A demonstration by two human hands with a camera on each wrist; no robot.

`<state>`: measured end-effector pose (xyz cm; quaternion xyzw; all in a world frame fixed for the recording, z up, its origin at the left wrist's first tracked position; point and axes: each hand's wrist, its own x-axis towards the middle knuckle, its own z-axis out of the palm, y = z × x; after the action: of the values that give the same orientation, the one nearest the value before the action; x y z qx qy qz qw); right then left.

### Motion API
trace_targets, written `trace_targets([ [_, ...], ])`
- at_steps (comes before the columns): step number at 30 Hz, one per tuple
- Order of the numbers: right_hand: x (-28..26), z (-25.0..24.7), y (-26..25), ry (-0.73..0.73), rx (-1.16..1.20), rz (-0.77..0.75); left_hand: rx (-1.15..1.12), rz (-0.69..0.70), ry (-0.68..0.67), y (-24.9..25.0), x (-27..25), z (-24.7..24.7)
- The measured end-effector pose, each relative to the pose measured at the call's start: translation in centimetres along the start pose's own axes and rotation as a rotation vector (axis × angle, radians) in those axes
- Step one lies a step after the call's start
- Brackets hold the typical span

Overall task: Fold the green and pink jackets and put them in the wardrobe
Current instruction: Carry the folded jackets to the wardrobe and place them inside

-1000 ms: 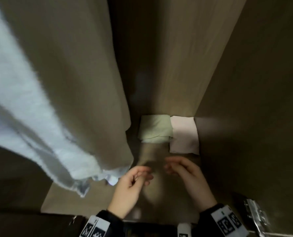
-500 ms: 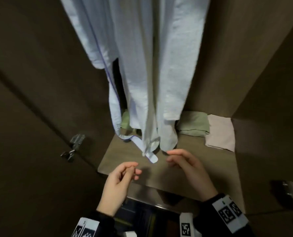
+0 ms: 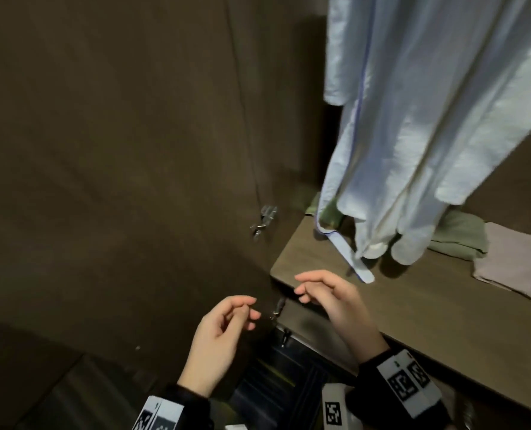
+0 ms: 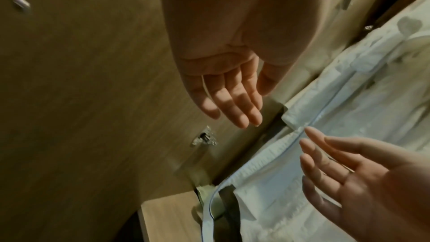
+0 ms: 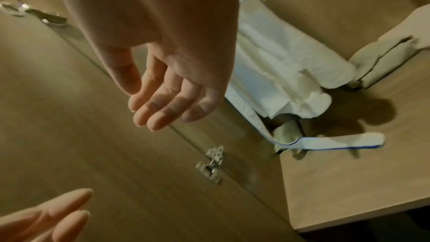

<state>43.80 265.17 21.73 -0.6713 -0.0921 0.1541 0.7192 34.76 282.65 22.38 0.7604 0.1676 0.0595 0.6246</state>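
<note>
Shifted right since earlier: folded green jacket (image 3: 458, 235) touching folded pink jacket (image 3: 510, 260) on smooth woodgrain shelf (image 3: 413, 308). Left hand (image 3: 223, 330), right hand (image 3: 332, 301): empty, loosely curled.

Both hands, left hand (image 3: 217, 333) and right hand (image 3: 329, 301), hang empty, fingers relaxed.
</note>
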Motion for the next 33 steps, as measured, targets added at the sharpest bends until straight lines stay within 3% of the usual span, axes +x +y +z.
trace_targets([
  [5, -0.1, 4.0, -0.4, -0.208, -0.060, 0.011, -0.044, -0.006, 0.215, -1.9, -3.6, -4.1],
  [10, -0.5, 7.0, -0.9, -0.293, -0.084, -0.010, -0.095, -0.090, 0.755, -4.7, -7.2, -8.7],
  [12, -0.7, 8.4, -1.1, -0.319, -0.098, -0.025, -0.065, -0.091, 0.861, -4.6, -7.5, -11.1],
  [17, -0.8, 11.0, -1.7, -0.283, -0.109, -0.086, -0.082, 0.035, 0.557, -1.3, -5.1, -15.1],
  [21, -1.0, 12.1, -2.3, -0.172, -0.070, -0.129, -0.137, 0.052, 0.483, -0.2, -4.7, -17.5],
  [24, -1.8, 13.3, -2.6, -0.109, -0.047, -0.163, -0.005, 0.042, 0.366, 0.1, -4.7, -19.1],
  [33, -6.5, 12.4, -2.6, 0.086, 0.016, -0.231, -0.029, 0.037, 0.022, 0.8, -5.8, -18.1],
])
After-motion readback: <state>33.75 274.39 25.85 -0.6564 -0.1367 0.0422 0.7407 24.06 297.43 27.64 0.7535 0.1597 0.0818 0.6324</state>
